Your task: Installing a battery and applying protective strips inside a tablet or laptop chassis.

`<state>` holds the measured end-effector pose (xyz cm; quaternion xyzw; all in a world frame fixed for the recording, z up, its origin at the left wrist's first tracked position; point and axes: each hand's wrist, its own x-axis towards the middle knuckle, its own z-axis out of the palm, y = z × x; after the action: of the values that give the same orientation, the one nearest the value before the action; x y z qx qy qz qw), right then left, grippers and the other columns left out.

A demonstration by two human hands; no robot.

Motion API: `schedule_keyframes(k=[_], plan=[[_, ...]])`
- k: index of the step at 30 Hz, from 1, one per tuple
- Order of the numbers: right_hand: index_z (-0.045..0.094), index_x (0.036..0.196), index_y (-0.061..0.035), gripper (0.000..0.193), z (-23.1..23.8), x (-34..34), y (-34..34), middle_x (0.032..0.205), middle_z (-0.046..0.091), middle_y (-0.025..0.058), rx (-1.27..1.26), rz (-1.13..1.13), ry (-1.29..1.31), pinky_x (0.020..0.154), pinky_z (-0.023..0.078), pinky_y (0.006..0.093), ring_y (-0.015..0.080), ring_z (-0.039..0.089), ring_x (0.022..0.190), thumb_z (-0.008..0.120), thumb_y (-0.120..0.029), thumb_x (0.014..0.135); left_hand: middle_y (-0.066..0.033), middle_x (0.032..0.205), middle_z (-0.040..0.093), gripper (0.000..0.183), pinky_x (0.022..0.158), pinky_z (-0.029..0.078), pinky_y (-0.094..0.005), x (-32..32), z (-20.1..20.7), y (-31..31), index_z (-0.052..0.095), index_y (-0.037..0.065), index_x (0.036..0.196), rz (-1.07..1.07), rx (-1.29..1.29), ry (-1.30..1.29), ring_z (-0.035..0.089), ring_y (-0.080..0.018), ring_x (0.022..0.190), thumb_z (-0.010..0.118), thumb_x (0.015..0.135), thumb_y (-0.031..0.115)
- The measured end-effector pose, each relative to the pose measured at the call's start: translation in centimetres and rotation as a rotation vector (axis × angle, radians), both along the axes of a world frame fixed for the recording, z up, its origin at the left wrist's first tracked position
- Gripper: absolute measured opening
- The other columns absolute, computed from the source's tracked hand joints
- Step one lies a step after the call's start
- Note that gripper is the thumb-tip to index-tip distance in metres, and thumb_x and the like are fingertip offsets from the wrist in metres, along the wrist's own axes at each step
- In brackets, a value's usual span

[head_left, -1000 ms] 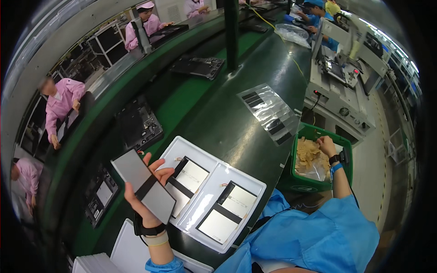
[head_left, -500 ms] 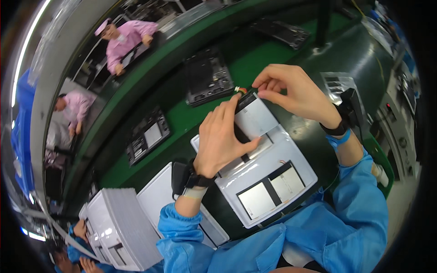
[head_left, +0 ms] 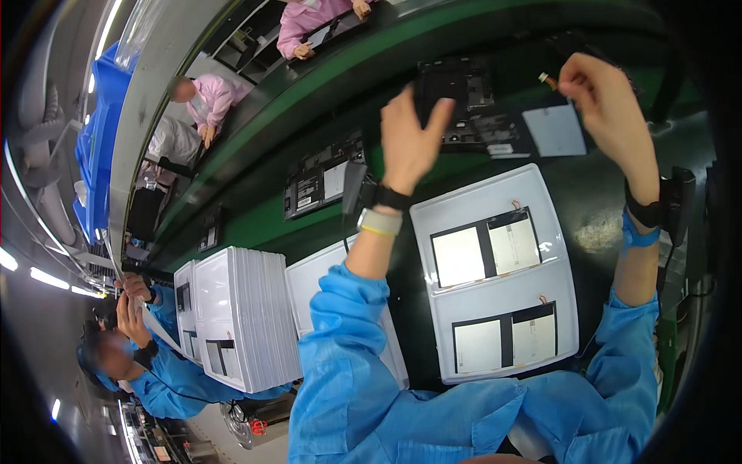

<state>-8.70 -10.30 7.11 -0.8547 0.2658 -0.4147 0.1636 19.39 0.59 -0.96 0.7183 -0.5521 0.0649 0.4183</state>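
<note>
My right hand (head_left: 607,104) pinches a flat battery pack (head_left: 555,130), silver-grey and black, near its upper right edge. A short coloured lead with a small white connector (head_left: 546,79) sticks up beside those fingers. The battery pack is out over the far side of the workbench, next to a black open laptop base (head_left: 454,89). By the left part of that base is my left hand (head_left: 412,147), thumb and fingers apart and holding nothing; whether it touches the base I cannot tell. Nearer me lies a white plastic tray (head_left: 473,203) with a similar battery pack in each of its two compartments.
A tall stack of white trays (head_left: 267,317) stands at the left, with another white tray (head_left: 313,282) beside it. More open laptop bases (head_left: 323,182) lie along the green belt (head_left: 255,216). A co-worker in blue (head_left: 174,383) is beyond the stack; people in pink (head_left: 220,100) are across the line.
The battery pack has moved from above the tray to beside the laptop base, held by my right hand. My left hand has come off it and opened. The view has turned.
</note>
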Motion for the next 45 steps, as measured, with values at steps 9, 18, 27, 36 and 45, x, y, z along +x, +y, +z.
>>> schedule_keyframes(k=[9, 18, 27, 36, 45], plan=[[0.062, 0.097, 0.0026, 0.011, 0.6, -4.8, -4.6, 0.079, 0.062, 0.0143, -0.053, -0.260, -0.096, 0.068, 0.047, 0.0357, 0.0242, 0.059, 0.071, 0.066, -0.007, 0.093, -0.0215, 0.085, 0.075, 0.040, 0.082, 0.058, -0.0438, 6.1, -6.7, -4.3, 0.079, 0.002, 0.090, 0.244, 0.493, 0.079, 0.075, -0.0368, 0.085, 0.076, 0.087, 0.042], [0.066, 0.083, 0.0035, 0.005, 1.3, -7.8, -5.3, 0.071, 0.067, 0.0165, -0.183, -0.441, -0.304, 0.065, 0.051, 0.0366, 0.0289, 0.067, 0.068, 0.069, 0.000, 0.083, -0.0157, 0.094, 0.078, 0.042, 0.080, 0.056, -0.0429, 1.0, -5.7, -15.3, 0.078, 0.002, 0.093, -0.004, 0.193, 0.049, 0.074, -0.0359, 0.087, 0.071, 0.091, 0.043], [0.067, 0.086, 0.0051, 0.007, 1.0, -7.7, -6.3, 0.081, 0.069, 0.0242, 0.012, -0.458, -0.379, 0.073, 0.054, 0.0431, 0.0397, 0.069, 0.080, 0.067, -0.002, 0.084, -0.0257, 0.119, 0.067, 0.063, 0.104, 0.048, -0.0433, 11.8, -8.7, -14.8, 0.067, -0.003, 0.126, -0.029, 0.421, -0.041, 0.063, -0.0415, 0.115, 0.078, 0.088, 0.045], [0.073, 0.090, 0.0046, 0.013, -0.4, -6.1, -7.5, 0.067, 0.066, 0.0157, 0.168, -0.318, -0.371, 0.062, 0.049, 0.0379, 0.0264, 0.063, 0.061, 0.068, -0.007, 0.088, -0.0250, 0.132, 0.066, 0.069, 0.105, 0.048, -0.0394, 13.1, -7.3, -12.8, 0.062, -0.008, 0.131, -0.045, 0.506, 0.175, 0.063, -0.0338, 0.126, 0.082, 0.087, 0.041], [0.073, 0.092, 0.0038, 0.013, -0.3, -6.0, -7.2, 0.068, 0.066, 0.0143, 0.147, -0.310, -0.346, 0.062, 0.048, 0.0368, 0.0242, 0.063, 0.063, 0.067, -0.008, 0.089, -0.0115, 0.105, 0.071, 0.063, 0.084, 0.052, -0.0343, 9.7, -3.3, -11.6, 0.069, -0.010, 0.114, -0.073, 0.688, 0.560, 0.067, -0.0186, 0.093, 0.085, 0.083, 0.042]])
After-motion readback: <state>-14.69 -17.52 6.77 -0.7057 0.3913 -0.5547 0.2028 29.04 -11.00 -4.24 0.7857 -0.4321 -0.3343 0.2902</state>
